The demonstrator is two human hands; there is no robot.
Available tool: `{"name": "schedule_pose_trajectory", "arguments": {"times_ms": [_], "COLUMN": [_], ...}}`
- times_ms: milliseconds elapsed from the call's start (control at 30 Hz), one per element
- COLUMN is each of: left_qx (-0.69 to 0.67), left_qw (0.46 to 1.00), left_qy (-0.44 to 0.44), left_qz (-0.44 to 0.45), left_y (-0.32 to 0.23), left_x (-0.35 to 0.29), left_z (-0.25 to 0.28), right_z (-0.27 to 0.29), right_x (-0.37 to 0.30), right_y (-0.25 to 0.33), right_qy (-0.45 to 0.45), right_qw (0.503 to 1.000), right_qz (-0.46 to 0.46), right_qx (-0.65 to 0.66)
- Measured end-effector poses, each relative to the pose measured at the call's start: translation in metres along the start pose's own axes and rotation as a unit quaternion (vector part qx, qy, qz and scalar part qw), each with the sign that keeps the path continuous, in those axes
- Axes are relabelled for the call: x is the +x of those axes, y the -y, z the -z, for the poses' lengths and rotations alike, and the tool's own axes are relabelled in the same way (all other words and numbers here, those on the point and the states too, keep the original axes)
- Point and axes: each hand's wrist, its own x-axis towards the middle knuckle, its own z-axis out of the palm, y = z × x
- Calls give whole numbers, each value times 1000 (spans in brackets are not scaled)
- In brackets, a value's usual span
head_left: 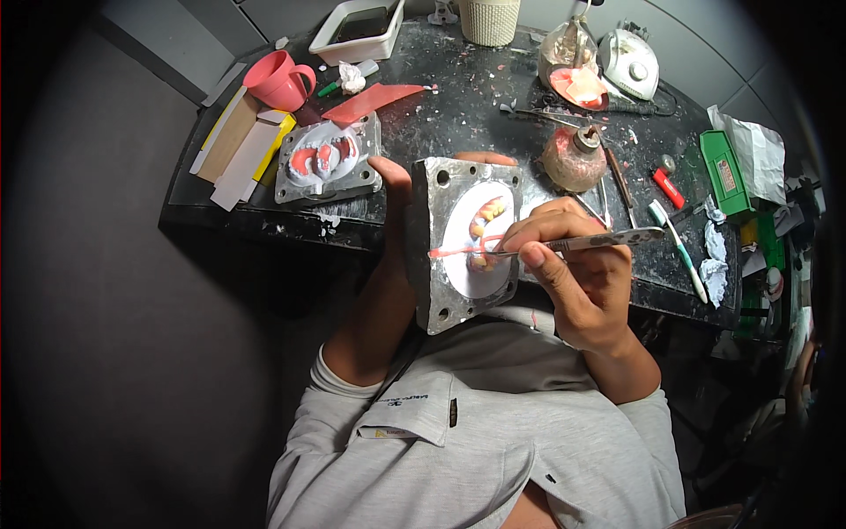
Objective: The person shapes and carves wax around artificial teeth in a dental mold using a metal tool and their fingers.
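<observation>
My left hand (397,189) grips a grey metal dental flask half (430,220) from its far side, holding it up and tilted in front of my chest. White plaster (464,225) fills the flask, with a curved row of yellowish teeth (492,210) set in it. Between thumb and fingers, my right hand (586,291) pinches a slim metal spatula (630,237), its tip over the plaster. A thin pink strip (451,252), wax by its look, crosses the plaster to the flask's edge. Beyond, on the bench, lies a second flask half (370,145) with plaster and pink-and-white forms.
On the black bench (441,115) stand a pink mug (278,81), a white tray (390,40) of dark liquid and a round burner-like pot (575,167). A pink sheet (374,101) lies behind the second flask. Rightward are a toothbrush (683,251), red lighter (668,189) and green box (725,175).
</observation>
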Motion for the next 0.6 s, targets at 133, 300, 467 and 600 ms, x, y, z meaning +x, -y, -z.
{"name": "schedule_pose_trajectory", "arguments": {"times_ms": [133,300,467,600], "left_qx": [64,49,32,-19], "left_qw": [997,998,999,1000], "left_qy": [-45,-24,-22,-8], "left_qz": [-10,-9,-10,-5], "left_y": [2,0,3,6], "left_x": [2,2,0,2], "left_z": [1,1,-3,-2], "right_z": [-2,-2,-9,-6], "right_x": [0,0,-6,-3], "right_y": [-3,-6,4,5], "right_qy": [-4,-4,-30,-30], "right_qw": [1000,997,997,981], "right_qz": [11,49,-69,-165], "right_qx": [-20,-61,13,100]}}
